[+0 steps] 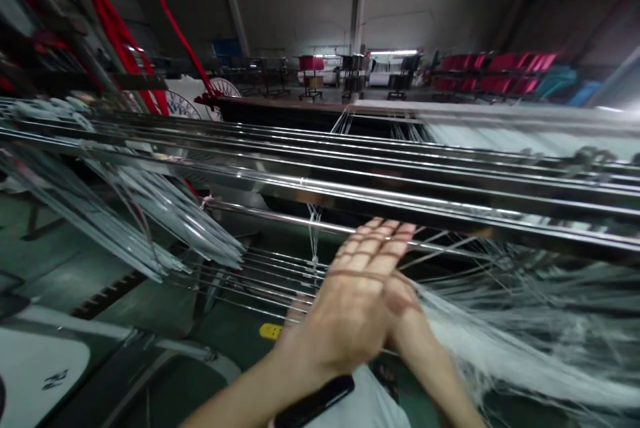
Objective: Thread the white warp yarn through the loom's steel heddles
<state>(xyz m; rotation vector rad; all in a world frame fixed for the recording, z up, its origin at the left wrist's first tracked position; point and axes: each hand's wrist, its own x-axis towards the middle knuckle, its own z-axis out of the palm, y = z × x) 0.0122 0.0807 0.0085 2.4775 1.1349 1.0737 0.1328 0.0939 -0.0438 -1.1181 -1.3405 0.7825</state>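
My left hand (357,301) is palm up with its fingers stretched out, their tips just below the lower edge of a long metal bar of the loom frame (350,189). A dark band or watch (320,401) sits on that wrist. My right hand (403,301) comes in from the lower right and lies against the left palm's edge; its fingers are mostly hidden. Beside my left fingers hangs a small bunch of white threads (314,235), tied near a thin rod. Loose white yarn (480,341) spreads to the right of my right forearm. Whether either hand holds a thread I cannot make out.
Several parallel metal rails (280,148) cross in front of me. Bundles of thin grey strips (180,215) hang at left. Red cloth straps (113,35) drop from the upper left. White warp threads (525,125) stretch behind the rails. Racks with pink spools (515,63) stand far back.
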